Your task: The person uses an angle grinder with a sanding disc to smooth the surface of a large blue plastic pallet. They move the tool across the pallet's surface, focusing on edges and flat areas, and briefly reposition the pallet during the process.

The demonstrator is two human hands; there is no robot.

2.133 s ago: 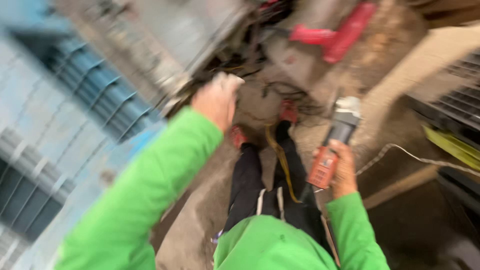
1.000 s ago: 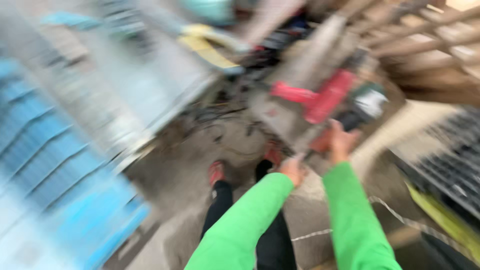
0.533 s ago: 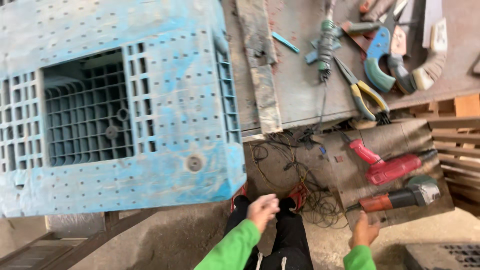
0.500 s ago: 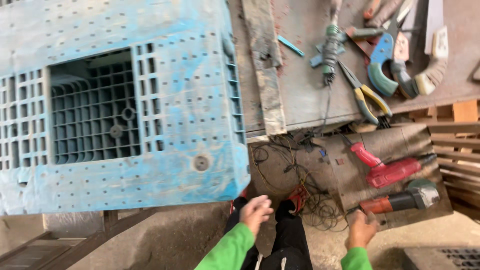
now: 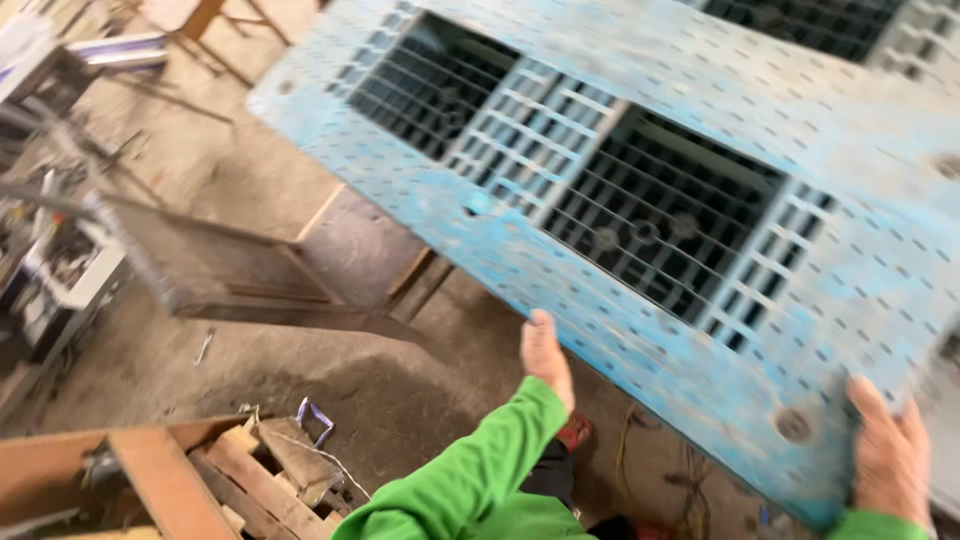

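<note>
A large blue plastic pallet (image 5: 640, 150) with perforated panels and dark grid openings fills the upper right of the head view, tilted. My left hand (image 5: 545, 355) reaches up to its near long edge, fingers against the rim. My right hand (image 5: 888, 455) grips the near right corner of the pallet, beside a round hole. Both arms wear bright green sleeves. My legs and a red shoe (image 5: 575, 432) show below.
A metal mesh frame (image 5: 230, 270) lies on the dirt floor at left. Wooden offcuts and planks (image 5: 190, 470) pile up at bottom left. Cluttered shelving and tools (image 5: 50, 250) stand at the far left. Cables (image 5: 690, 480) lie near my feet.
The view swung left, away from the workbench and the power tools. Both hands came up from below and now hold the blue pallet's near edge.
</note>
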